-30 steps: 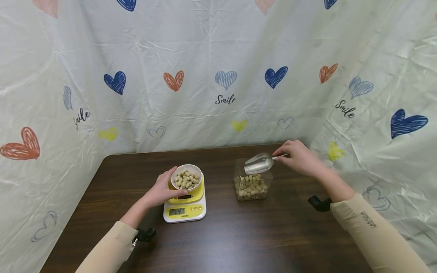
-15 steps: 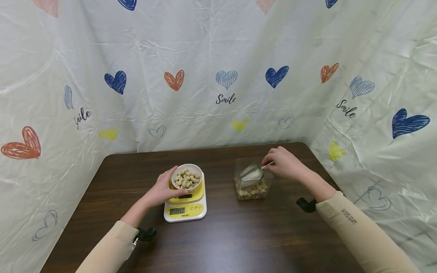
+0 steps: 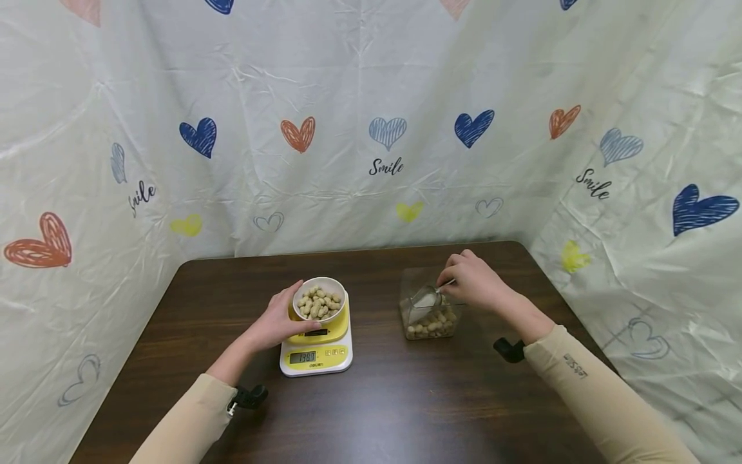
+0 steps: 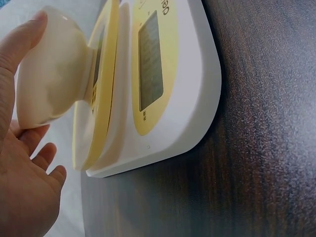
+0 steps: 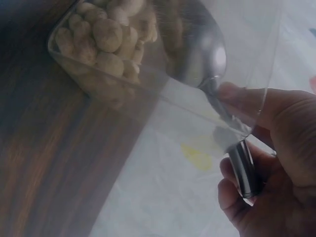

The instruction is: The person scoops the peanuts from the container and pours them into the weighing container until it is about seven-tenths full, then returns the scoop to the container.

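Note:
A white bowl (image 3: 319, 281) of peanuts (image 3: 317, 303) stands on a yellow-and-white digital scale (image 3: 316, 356). My left hand (image 3: 278, 320) holds the bowl by its left side, thumb at the front and fingers round the back; in the left wrist view the thumb lies on the bowl's wall (image 4: 54, 64). To the right, a clear square container (image 3: 431, 330) has more peanuts (image 5: 106, 37) in it. My right hand (image 3: 472, 278) grips the handle of a metal scoop (image 3: 426, 299), whose bowl is down inside the container among the peanuts.
The dark wooden table (image 3: 371, 399) carries the scale at left and the container at right. Behind and at both sides hangs a white curtain (image 3: 336, 212) printed with hearts. A black strap mount (image 3: 249, 396) sits on each wrist.
My right hand has moved left and down, taking the scoop from above the container into the peanuts. The left hand stays on the bowl. The scale's reading has changed.

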The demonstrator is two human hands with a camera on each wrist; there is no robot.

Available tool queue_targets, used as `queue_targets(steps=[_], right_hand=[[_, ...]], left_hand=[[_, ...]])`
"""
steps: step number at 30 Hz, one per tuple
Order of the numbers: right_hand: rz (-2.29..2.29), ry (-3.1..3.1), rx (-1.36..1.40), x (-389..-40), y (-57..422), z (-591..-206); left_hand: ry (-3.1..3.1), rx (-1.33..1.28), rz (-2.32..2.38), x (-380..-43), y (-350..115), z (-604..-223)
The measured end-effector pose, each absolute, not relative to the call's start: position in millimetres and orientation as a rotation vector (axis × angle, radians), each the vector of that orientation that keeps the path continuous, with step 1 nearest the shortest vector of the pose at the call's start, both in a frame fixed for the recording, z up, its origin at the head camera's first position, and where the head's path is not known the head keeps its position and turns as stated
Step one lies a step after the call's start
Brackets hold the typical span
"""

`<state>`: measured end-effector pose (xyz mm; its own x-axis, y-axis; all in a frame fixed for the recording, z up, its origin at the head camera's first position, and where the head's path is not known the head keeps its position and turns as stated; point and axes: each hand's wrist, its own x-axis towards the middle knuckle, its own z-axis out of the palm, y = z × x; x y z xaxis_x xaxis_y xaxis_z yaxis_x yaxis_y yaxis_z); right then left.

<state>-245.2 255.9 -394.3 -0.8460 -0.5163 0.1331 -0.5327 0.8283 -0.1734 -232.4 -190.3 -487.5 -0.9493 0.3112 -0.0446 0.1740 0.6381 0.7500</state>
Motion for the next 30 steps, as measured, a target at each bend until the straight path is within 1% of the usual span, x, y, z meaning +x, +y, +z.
queue_targets(steps=[7, 15, 20, 24, 30], right_hand=[[0.372, -2.895, 0.808, -243.4, 258.7, -398.0], [0.427, -2.895, 0.727, -238.9, 268.6, -388.8], [0.468, -2.829, 0.678, -235.5, 280.0, -383.5], [0.535, -2.801, 0.585, -231.5, 291.1, -383.3], [0.655, -2.750, 0.488, -223.1, 309.0, -385.1]], left_hand=[[2.672, 0.404, 1.219, -231.9, -189.9, -487.4], [2.671, 0.399, 1.212, -230.9, -191.2, -487.6], [2.667, 0.409, 1.226, -231.0, -191.7, -488.7], [2.672, 0.426, 1.225, -230.9, -191.9, -488.6], [2.704, 0.447, 1.227, -224.9, -195.6, -479.4]])
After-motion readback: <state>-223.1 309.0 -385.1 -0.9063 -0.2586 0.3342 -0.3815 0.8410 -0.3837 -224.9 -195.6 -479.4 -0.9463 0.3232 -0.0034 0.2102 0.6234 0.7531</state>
